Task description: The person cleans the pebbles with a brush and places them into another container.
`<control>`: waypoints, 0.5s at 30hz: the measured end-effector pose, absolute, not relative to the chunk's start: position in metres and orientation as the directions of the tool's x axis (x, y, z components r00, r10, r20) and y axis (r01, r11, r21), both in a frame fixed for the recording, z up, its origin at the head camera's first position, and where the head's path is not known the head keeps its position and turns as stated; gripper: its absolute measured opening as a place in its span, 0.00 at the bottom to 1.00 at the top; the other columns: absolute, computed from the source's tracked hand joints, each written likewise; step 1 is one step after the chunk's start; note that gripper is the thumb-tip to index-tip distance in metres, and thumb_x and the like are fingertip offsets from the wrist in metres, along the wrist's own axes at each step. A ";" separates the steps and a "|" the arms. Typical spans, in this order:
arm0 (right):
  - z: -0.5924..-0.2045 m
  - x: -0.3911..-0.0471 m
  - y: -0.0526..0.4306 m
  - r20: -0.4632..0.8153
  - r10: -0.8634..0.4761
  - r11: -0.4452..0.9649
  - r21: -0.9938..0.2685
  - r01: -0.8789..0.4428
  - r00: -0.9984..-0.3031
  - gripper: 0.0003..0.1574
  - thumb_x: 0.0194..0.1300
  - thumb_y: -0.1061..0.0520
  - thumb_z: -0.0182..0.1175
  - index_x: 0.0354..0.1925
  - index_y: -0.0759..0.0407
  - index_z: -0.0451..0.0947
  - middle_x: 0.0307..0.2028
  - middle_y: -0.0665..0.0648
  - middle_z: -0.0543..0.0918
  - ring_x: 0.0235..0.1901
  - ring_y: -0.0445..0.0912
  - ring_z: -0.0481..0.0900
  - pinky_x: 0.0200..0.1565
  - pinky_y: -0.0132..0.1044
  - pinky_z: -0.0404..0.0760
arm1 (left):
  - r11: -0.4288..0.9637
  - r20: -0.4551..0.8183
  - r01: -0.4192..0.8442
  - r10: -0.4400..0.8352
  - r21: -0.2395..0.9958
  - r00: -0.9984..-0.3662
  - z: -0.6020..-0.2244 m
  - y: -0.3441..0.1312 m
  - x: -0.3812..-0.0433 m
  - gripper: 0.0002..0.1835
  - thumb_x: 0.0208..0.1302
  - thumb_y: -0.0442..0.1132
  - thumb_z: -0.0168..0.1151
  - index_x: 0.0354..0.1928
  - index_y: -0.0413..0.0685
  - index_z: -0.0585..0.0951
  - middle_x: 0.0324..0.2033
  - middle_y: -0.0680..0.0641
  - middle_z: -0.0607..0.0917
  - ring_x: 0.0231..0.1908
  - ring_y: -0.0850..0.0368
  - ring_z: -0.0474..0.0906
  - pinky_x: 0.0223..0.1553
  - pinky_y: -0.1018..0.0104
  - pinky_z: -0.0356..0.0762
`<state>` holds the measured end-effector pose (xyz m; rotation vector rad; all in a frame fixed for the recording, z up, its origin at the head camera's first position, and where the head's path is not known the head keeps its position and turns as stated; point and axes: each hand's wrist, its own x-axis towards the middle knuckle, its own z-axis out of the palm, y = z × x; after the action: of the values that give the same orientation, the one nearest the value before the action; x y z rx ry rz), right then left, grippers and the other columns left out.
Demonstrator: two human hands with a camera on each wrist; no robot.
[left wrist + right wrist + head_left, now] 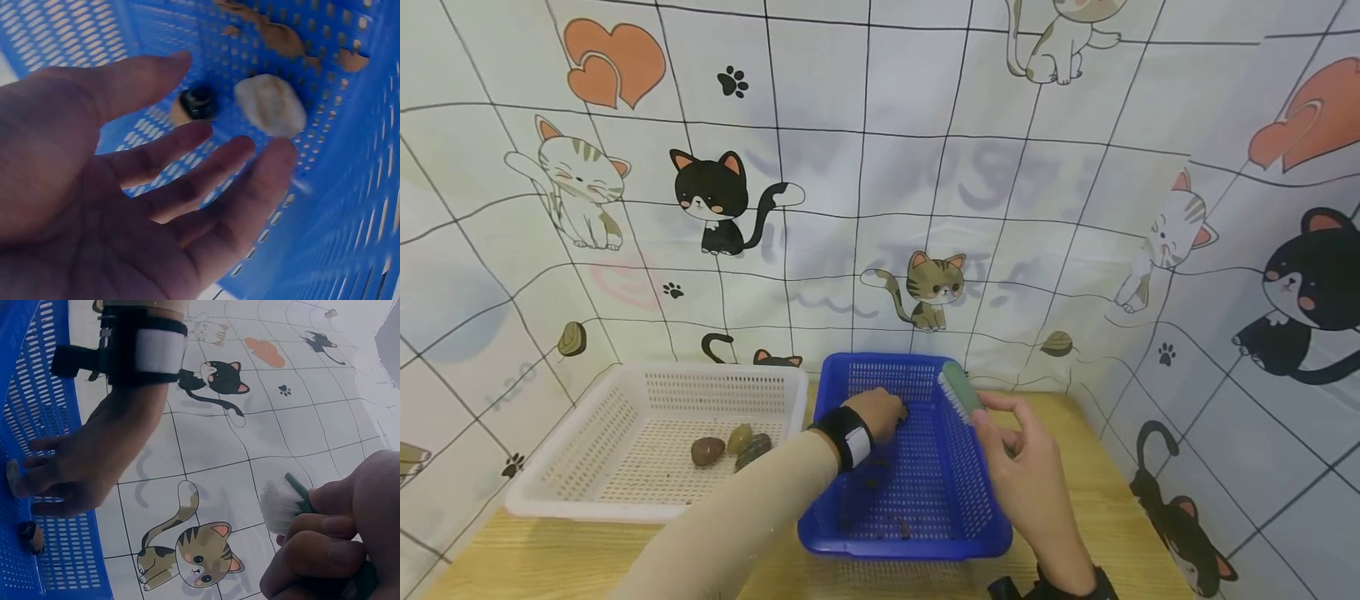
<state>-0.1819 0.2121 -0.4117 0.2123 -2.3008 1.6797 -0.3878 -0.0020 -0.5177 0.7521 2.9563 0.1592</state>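
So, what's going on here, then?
A person's left hand is inside a blue basket, its fingers close to a pale stone but not gripping it. Brown scraps lie there too. The right hand holds a green brush near that basket's right side. Three more stones sit in the white basket to the left.

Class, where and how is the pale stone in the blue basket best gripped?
The left hand should probably pinch the pale stone by its long sides, from above: it is oblong, and the blue basket walls it in but opens upward.
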 end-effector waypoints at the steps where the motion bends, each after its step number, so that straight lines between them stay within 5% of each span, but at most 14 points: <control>1: -0.412 -0.182 0.212 0.312 0.047 0.313 -0.907 -0.283 -0.949 0.24 0.93 0.46 0.61 0.75 0.55 0.78 0.46 0.67 0.99 0.33 0.44 0.97 0.32 0.41 0.95 | 0.880 -0.058 0.461 0.470 0.115 -0.881 -0.526 -0.001 -0.392 0.26 0.72 0.32 0.75 0.67 0.67 0.94 0.60 0.51 0.98 0.56 0.50 0.96 0.62 0.38 0.96; 4: -0.412 -0.182 0.213 0.311 0.048 0.318 -0.906 -0.280 -0.949 0.24 0.93 0.46 0.61 0.75 0.55 0.78 0.45 0.66 0.99 0.33 0.44 0.97 0.32 0.40 0.95 | 0.880 -0.020 0.465 0.469 0.093 -0.883 -0.542 0.000 -0.397 0.23 0.74 0.36 0.74 0.66 0.67 0.94 0.56 0.52 0.98 0.53 0.51 0.96 0.60 0.37 0.95; 7: -0.412 -0.182 0.213 0.309 0.047 0.313 -0.907 -0.280 -0.950 0.24 0.93 0.46 0.61 0.75 0.55 0.78 0.44 0.65 0.99 0.33 0.45 0.97 0.32 0.40 0.95 | 0.868 0.027 0.477 0.478 0.137 -0.878 -0.555 0.001 -0.401 0.15 0.78 0.37 0.72 0.59 0.64 0.94 0.48 0.52 0.99 0.43 0.55 0.93 0.53 0.46 0.96; 10: -0.412 -0.182 0.214 0.311 0.043 0.307 -0.908 -0.284 -0.949 0.24 0.93 0.46 0.61 0.75 0.55 0.78 0.44 0.65 0.99 0.32 0.46 0.97 0.32 0.41 0.95 | 0.849 0.098 0.500 0.490 0.172 -0.866 -0.576 0.002 -0.414 0.07 0.81 0.39 0.69 0.50 0.59 0.94 0.35 0.53 0.95 0.31 0.57 0.87 0.39 0.55 0.93; 15: -0.411 -0.181 0.214 0.314 0.042 0.312 -0.906 -0.286 -0.948 0.24 0.93 0.46 0.61 0.75 0.55 0.78 0.44 0.65 0.99 0.33 0.45 0.97 0.32 0.40 0.95 | 0.857 0.133 0.510 0.497 0.081 -0.857 -0.595 0.002 -0.423 0.12 0.82 0.38 0.67 0.58 0.59 0.94 0.35 0.49 0.96 0.29 0.55 0.88 0.33 0.53 0.95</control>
<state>-0.1807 0.2136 -0.4106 0.2208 -2.3025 1.6792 -0.4232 0.0021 -0.5947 0.8516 3.1304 0.1847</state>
